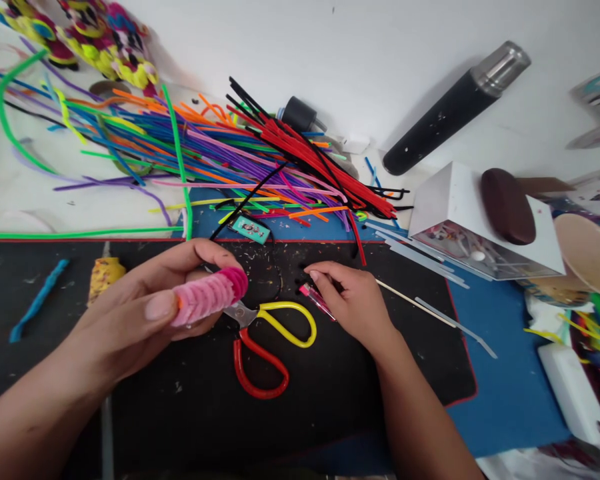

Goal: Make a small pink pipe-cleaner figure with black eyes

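My left hand (145, 307) is closed around a coil of pink pipe cleaner (205, 298), pale pink along its length and deep magenta at the far end. A bit of orange shows by my thumb. On the black mat, my right hand (347, 297) has its fingertips pinched together near a few small black bits; whatever they hold is too small to make out. A pink lighter (316, 300) lies partly under that hand. Between the hands rest scissors (250, 320) with one yellow and one red handle, their blades partly hidden behind my left hand.
A heap of coloured pipe cleaners (230, 160) spreads across the back. Behind it stand several pipe-cleaner figures (85, 33). At right are a black flask (440, 113), a white box (445, 200) and clear glue sticks (425, 260). A twisted blue piece (40, 300) lies left.
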Demonstrator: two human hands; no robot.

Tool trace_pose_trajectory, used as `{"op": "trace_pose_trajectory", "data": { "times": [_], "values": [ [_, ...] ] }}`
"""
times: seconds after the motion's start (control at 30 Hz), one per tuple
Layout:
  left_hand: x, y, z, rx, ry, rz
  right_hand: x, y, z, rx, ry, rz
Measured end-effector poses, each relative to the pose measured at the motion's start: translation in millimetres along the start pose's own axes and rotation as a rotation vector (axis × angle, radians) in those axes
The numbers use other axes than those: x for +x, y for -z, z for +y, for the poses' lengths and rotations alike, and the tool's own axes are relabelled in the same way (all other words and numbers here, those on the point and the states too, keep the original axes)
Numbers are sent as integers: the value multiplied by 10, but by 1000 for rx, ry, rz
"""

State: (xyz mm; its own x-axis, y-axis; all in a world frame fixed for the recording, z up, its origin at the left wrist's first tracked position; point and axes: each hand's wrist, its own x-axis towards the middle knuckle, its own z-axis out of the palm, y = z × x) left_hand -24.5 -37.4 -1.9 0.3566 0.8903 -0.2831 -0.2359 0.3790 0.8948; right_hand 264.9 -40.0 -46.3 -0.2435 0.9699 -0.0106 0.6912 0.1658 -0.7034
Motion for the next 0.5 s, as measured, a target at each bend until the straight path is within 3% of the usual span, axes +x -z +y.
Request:
{"op": "trace_pose_trajectory", "data": {
  "times": [0.5],
  "values": [
    [-11,0,-7,40,-29,-15,20,-8,-20,9,-73,38]
  ]
}}
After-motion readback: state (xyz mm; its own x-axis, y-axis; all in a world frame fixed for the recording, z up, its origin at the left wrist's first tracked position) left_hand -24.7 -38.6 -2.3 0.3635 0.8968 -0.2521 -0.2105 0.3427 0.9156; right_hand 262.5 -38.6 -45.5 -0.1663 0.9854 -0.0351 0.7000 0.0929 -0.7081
